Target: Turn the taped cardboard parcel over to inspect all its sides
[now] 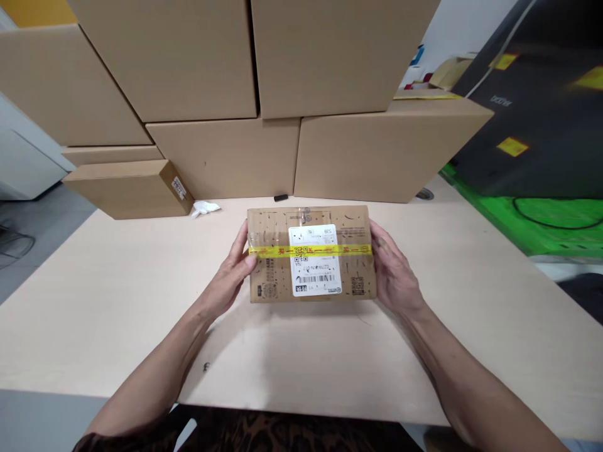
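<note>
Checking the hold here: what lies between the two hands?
The head view shows a yellow-taped cardboard parcel between the left hand and the right hand, touching both.

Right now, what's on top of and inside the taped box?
On the taped box are a white label and yellow tape running across; the box is closed, hiding any contents.

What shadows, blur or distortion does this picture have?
Head view: a soft shadow lies on the table on the near side of the parcel; head view: the far-right yellow sticker looks smeared; head view: the stacked boxes splay outward.
</note>
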Demonstrator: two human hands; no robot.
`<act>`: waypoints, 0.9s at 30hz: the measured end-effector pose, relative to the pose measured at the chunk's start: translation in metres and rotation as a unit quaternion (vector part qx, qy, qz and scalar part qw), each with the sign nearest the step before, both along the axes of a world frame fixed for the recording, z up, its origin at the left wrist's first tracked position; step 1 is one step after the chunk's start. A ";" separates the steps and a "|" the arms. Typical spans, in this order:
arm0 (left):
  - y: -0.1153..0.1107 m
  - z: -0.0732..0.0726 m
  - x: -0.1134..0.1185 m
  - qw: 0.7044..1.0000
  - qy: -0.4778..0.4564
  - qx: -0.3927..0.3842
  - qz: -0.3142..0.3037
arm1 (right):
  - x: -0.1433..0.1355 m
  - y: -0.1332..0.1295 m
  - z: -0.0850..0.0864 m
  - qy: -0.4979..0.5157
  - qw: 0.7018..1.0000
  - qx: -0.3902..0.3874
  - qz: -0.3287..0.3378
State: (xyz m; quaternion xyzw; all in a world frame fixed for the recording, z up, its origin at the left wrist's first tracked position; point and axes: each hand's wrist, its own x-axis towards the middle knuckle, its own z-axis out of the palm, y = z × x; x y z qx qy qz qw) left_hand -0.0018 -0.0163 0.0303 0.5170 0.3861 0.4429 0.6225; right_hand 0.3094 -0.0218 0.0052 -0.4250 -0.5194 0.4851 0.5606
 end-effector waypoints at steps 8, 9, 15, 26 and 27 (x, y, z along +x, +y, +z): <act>0.000 -0.006 0.001 0.982 -0.007 -0.173 0.079 | 0.001 0.002 0.000 0.025 0.999 -0.020 0.016; 0.001 -0.007 0.001 0.978 -0.018 -0.186 0.087 | 0.001 0.002 -0.001 0.024 0.999 -0.019 0.010; 0.006 -0.008 0.000 0.971 -0.120 -0.193 0.071 | -0.005 0.008 -0.009 0.062 0.997 -0.037 -0.006; 0.011 -0.002 -0.010 0.981 -0.062 -0.180 -0.028 | 0.000 0.015 -0.015 0.105 0.992 -0.022 -0.063; 0.010 -0.001 -0.009 0.984 -0.047 -0.169 -0.023 | 0.000 0.014 -0.016 0.096 0.993 -0.013 -0.072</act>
